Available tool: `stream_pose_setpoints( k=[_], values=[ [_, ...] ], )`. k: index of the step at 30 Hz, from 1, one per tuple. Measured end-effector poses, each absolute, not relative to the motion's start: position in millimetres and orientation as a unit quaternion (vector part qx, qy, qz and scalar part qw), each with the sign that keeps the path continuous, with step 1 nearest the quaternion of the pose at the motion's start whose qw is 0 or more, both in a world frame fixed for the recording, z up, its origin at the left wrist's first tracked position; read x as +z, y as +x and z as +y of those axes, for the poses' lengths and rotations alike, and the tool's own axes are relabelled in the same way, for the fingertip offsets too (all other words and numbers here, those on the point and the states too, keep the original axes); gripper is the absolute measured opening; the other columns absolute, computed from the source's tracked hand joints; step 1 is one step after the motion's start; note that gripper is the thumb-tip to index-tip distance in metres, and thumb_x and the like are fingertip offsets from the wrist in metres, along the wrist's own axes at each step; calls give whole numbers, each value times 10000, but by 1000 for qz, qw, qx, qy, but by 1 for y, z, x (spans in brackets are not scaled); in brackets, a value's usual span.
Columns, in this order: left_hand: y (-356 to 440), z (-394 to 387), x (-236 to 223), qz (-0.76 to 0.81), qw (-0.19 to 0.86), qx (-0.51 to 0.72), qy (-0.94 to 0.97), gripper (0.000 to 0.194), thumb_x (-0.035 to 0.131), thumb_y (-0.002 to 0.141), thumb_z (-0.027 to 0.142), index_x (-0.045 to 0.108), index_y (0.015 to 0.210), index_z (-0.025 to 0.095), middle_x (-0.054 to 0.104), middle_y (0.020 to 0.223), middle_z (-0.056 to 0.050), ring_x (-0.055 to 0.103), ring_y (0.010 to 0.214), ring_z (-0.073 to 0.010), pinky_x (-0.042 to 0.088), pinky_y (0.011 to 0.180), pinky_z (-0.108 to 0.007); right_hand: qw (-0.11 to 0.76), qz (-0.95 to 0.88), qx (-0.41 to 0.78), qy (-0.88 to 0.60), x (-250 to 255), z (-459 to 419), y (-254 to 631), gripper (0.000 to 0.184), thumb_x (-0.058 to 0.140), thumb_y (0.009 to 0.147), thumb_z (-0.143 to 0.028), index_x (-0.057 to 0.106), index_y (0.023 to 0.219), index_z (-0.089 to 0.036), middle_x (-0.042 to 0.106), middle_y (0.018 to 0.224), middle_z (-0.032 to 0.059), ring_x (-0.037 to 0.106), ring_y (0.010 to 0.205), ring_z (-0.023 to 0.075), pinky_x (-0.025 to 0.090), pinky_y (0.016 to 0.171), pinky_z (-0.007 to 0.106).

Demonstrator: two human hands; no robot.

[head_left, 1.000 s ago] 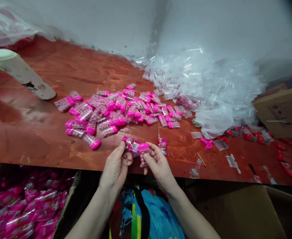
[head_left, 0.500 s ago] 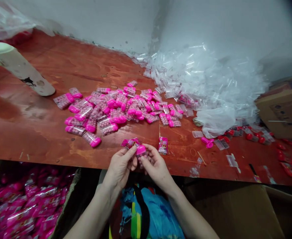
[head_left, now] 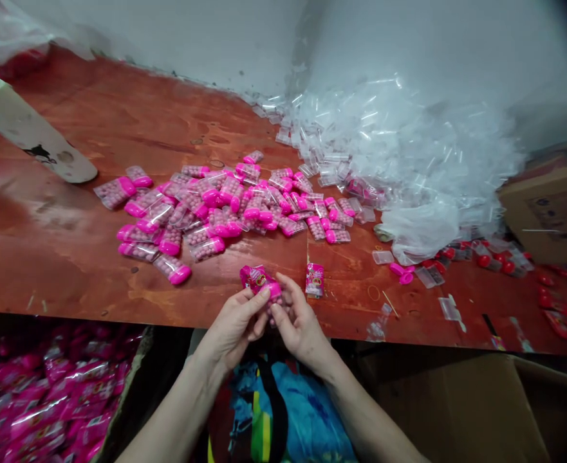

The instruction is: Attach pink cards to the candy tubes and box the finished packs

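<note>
Above the table's front edge, my left hand (head_left: 237, 321) is closed, its thumb and fingers pinching a shiny pink printed wrapper (head_left: 253, 276). My right hand (head_left: 301, 325) grips a clear candy container (head_left: 273, 292) with a pink cap and pink candy balls inside. The wrapper lies against the cap, and both hands nearly meet there. Whether the container is partly inside the wrapper, I cannot tell. Just to the right, a small pink printed packet (head_left: 315, 280) lies on the table. Beyond my hands spreads a pile of similar pink-capped containers (head_left: 220, 199).
A heap of clear empty cases (head_left: 399, 148) fills the back right, by a cardboard box (head_left: 548, 212). Red-capped pieces (head_left: 502, 260) lie at the right. A pale bottle (head_left: 42, 138) lies at the left. Below the edge stands a box of pink packets (head_left: 51, 399).
The wrapper has turned and now sits closer over the container's cap. Both hands stay at nearly the same place. The view has shifted slightly.
</note>
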State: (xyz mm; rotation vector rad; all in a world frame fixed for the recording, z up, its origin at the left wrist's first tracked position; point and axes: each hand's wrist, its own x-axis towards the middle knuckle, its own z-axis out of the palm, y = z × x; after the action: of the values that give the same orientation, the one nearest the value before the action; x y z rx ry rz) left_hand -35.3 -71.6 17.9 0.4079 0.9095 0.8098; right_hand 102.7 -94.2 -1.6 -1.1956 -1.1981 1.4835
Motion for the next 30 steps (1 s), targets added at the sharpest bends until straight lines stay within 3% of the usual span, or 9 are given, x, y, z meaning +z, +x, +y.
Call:
stream_pose_setpoints(
  k=[3,10,16,19,22,24,27,30],
  values=[
    [-33,-71,17,425,802,378,183,263,710,806,408,646,796,153,435,407,69,274,352,-30,151,384,-177,416,-510,576,-485,-1,-95,103,400,527,950,-341,468,1344,-310,618,988,34,604,770,155,520,740,316],
    [-31,-69,17,419,814,362,174,336,655,837,450,654,751,125,407,388,55,275,352,-42,170,390,-197,436,-407,658,-459,0,-94,106,336,581,908,-394,465,1207,-292,611,918,8,598,689,127,518,629,264],
    [-30,-71,10,424,816,350,180,321,671,830,438,628,747,131,374,373,74,209,334,-30,115,382,-206,410,-540,538,-501,3,-96,110,353,569,922,-295,491,1265,-286,620,1014,40,618,876,172,506,820,337],
    [-31,-72,11,423,816,347,189,327,659,842,443,615,747,134,413,393,64,240,333,-27,120,388,-207,434,-449,640,-448,1,-94,110,369,589,917,-342,459,1257,-281,599,941,21,602,783,137,507,668,254],
    [-34,-73,14,443,799,337,227,360,671,826,462,608,705,128,478,424,32,303,349,-37,116,387,-212,424,-345,743,-387,-1,-93,110,410,619,899,-395,426,1244,-285,551,820,-24,511,575,78,351,432,146],
    [-37,-72,14,447,794,328,248,380,675,813,477,614,687,124,500,433,17,329,359,-45,127,387,-212,413,-345,754,-375,-2,-94,110,408,608,906,-404,417,1248,-294,542,812,-31,492,548,70,309,405,137],
    [-39,-73,12,448,793,329,251,370,698,791,474,629,706,120,483,424,32,316,352,-37,135,388,-202,412,-462,656,-432,-2,-97,107,362,577,930,-336,447,1265,-289,591,913,8,587,737,117,486,612,224],
    [-34,-74,9,478,773,355,222,349,742,755,449,617,707,126,425,386,67,271,329,-25,113,379,-196,410,-529,567,-480,-3,-99,102,356,572,931,-283,460,1268,-275,623,948,25,616,819,143,510,768,302]
  ],
)
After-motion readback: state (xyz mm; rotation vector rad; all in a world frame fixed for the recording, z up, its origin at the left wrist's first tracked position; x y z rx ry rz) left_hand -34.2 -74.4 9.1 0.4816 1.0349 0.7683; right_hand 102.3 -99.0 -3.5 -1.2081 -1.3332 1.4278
